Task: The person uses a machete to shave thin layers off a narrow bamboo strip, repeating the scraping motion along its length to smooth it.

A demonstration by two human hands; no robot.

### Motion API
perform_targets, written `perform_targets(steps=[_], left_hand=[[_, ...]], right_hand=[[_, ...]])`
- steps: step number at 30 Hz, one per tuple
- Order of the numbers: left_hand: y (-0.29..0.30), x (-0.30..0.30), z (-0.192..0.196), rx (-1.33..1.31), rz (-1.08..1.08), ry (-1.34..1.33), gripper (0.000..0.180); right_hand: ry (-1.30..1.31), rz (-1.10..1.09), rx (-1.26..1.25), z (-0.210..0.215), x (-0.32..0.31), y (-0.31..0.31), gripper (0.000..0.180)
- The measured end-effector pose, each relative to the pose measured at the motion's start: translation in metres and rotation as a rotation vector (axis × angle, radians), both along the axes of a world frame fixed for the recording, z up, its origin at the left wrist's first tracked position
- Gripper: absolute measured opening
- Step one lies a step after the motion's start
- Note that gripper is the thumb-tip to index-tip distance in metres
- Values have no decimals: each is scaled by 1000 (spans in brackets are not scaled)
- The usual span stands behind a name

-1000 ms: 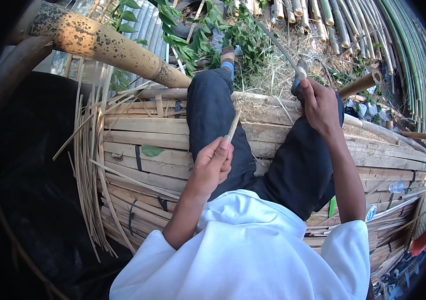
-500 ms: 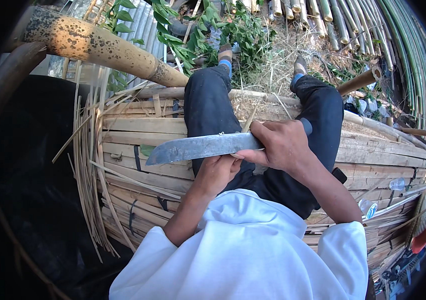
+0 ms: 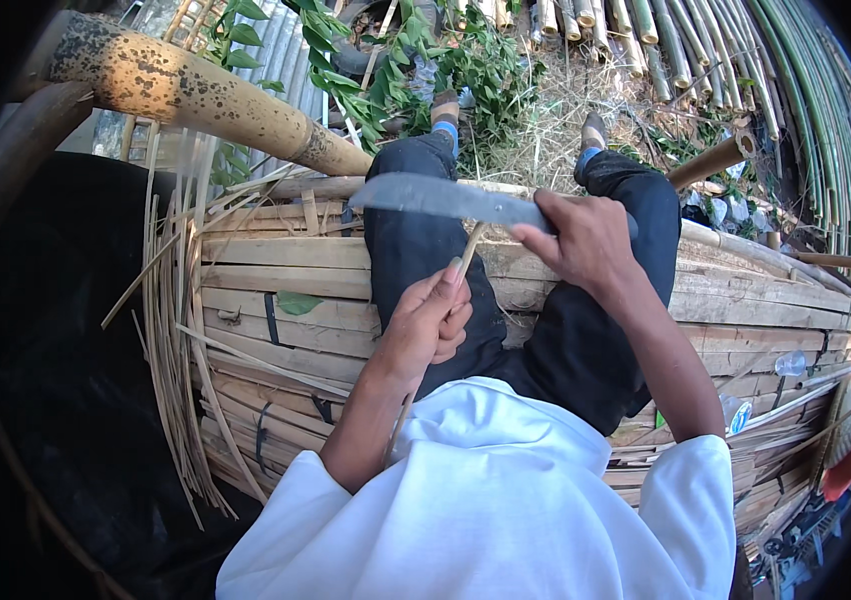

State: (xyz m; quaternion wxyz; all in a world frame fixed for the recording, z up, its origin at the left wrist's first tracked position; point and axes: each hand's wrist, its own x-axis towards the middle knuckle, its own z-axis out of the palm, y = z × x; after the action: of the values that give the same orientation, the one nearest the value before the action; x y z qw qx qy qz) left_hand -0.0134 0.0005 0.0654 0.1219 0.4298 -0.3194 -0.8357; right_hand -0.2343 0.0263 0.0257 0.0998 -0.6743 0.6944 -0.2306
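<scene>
My right hand [image 3: 589, 243] is closed round the dark handle of a machete [image 3: 426, 197]. The wide grey blade reaches to the left across my thighs, slightly blurred by motion. My left hand [image 3: 428, 318] grips a thin bamboo strip [image 3: 471, 245], thumb along it. The strip's upper end meets the underside of the blade near my right hand; whether they touch I cannot tell. Its lower part shows again beside my left forearm. Both hands are above my lap, the left one nearer my body.
I sit on a bamboo-slat platform [image 3: 276, 280]. Many thin bamboo strips [image 3: 171, 380] hang at its left, below a thick spotted bamboo pole [image 3: 186, 90]. Plastic cups [image 3: 736, 413] and a red-edged hat [image 3: 850, 440] lie at right. Leafy branches [image 3: 491, 85] and long bamboo poles [image 3: 806, 110] are beyond my feet.
The machete has moved up and away from my body, its blade now tilted the other way. My left hand has left the blade's edge and come lower, round the strip.
</scene>
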Motion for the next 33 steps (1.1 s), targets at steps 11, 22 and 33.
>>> perform_targets(steps=[11,22,33], left_hand=[[-6,-9,-8,-110,-50,-5,36],[-4,-14,-6,-236,-157,1,34],[6,-8,-19,-927,-152,-304,26]], right_hand=[[-382,-176,126,12,-25,3,46],[-1504,-159,273,26,11,-8,26],[-49,-9,52,23,30,13,54]])
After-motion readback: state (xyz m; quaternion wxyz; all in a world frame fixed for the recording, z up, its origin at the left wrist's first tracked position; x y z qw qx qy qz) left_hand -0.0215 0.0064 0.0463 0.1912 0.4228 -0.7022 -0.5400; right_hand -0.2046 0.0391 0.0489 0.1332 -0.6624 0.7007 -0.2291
